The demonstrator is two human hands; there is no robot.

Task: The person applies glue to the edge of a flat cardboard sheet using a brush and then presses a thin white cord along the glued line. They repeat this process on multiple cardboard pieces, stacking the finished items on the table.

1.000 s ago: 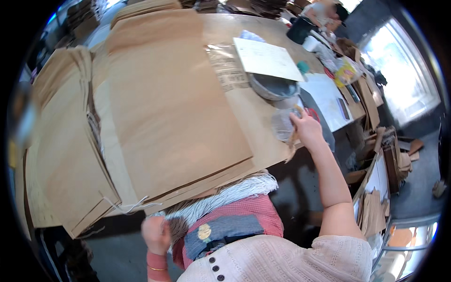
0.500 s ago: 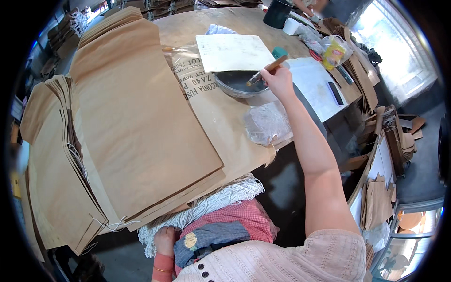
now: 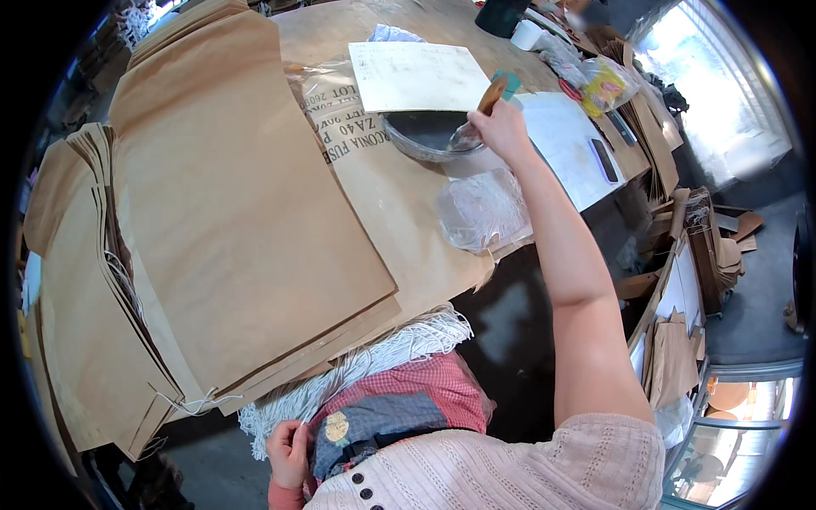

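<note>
My right hand (image 3: 500,134) is closed around the wooden handle of a brush (image 3: 490,95). The brush's head reaches down into a dark, shallow bowl (image 3: 414,150) at the far side. A stained white board (image 3: 425,78) covers the bowl's back part, so its contents are mostly hidden. My left hand (image 3: 287,450) is low by my lap, fingers curled inward, beside a thick bundle of white strings (image 3: 365,350). Whether a string lies between those fingers is too small to make out. Brown paper bags (image 3: 246,221) lie stacked flat on the table in front of me.
A second, fanned stack of paper bags (image 3: 85,297) with loose string lies at the left. Clear crumpled plastic (image 3: 483,208) sits near the table edge. Further right are a white sheet (image 3: 557,140), a phone (image 3: 604,160), a yellow package (image 3: 605,89) and a white cup (image 3: 526,36).
The brush has tipped more upright and its head has moved to the bowl's right side. My left hand has turned, showing its thumb and fingers. The whole view has shifted slightly.
</note>
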